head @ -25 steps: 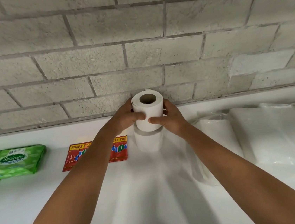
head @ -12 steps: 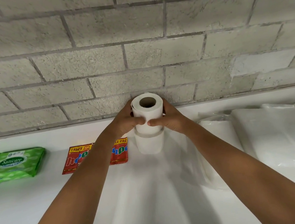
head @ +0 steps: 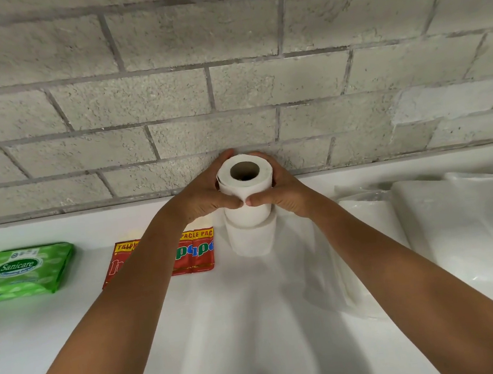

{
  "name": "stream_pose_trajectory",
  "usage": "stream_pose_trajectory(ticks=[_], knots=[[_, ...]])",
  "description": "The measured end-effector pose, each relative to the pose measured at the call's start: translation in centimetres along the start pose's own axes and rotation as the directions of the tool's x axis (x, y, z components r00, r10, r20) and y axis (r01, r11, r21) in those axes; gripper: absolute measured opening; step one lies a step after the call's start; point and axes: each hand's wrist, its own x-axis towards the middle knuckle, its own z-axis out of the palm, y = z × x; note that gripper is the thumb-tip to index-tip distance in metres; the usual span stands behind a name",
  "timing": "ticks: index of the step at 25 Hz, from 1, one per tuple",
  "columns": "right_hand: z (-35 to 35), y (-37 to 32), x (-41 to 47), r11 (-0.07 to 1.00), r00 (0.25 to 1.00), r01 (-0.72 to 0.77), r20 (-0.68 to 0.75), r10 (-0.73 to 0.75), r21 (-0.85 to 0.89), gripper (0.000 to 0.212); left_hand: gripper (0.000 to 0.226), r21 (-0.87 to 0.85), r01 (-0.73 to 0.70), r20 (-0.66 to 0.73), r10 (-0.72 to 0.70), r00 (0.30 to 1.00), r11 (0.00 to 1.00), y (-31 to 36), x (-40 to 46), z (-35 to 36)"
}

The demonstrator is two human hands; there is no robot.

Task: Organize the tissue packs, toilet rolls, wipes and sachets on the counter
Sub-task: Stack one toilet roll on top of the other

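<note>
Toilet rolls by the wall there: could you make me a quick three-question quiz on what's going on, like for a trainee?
1. True or false: the top toilet roll stands upright on the lower roll.
2. What grips the top roll? A) left hand only B) right hand only C) both hands
3. Fill in: the green wipes pack lies ____ of the red sachets, seen from the head camera.

Key: 1 true; 2 C; 3 left

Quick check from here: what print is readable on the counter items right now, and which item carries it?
"Sanicare": green wipes pack; smaller print under it is blurred.
"25": same pack, lower left corner.
"PACLE PAC": yellow band on the red sachets, cut off by the left forearm.
Toilet rolls and clear tissue packs: no readable print.
</note>
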Motion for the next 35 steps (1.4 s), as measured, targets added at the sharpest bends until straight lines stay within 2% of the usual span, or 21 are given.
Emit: stream_pose_trajectory(ticks=[3, 8, 14, 21, 27, 35], knots=[[-0.1, 0.1, 0.3, 1.000, 1.000, -0.002, -0.003, 0.002, 0.004, 0.086, 0.084, -0.003, -0.017, 0.023, 0.018, 1.000, 1.000, 0.0, 0.2, -0.2], [-0.4, 0.1, 0.9, 1.000, 1.000, -0.006, 0.015, 0.006, 0.001, 0.085, 0.081, -0.041, -0.028, 0.023, 0.029, 0.999, 0.999, 0.1, 0.6, -0.2], [-0.5, 0.4, 0.9, 0.999, 0.998, 0.034, 0.047, -0.034, -0.009, 0.078, 0.082, -0.092, -0.020, 0.030, 0.023, 0.999, 0.996, -0.4, 0.6, 0.0], [-0.6, 1.2, 0.6, 0.996, 0.999, -0.019, 0.039, 0.022, -0.087, 0.087, 0.084, -0.027, 0.101, -0.034, -0.102, 0.994, 0.994, -2.4, 0.1, 0.1], [-0.9, 0.7, 0.7, 0.997, 0.999, 0.013, 0.043, -0.010, -0.073, 0.078, 0.083, -0.068, 0.077, -0.051, -0.080, 0.995, 0.995, -2.2, 0.2, 0.2], [-0.3, 1.4, 0.5, 0.999, 1.000, -0.004, 0.007, 0.004, -0.050, 0.085, 0.086, -0.041, 0.081, -0.054, -0.084, 0.995, 0.996, -2.1, 0.1, 0.5]])
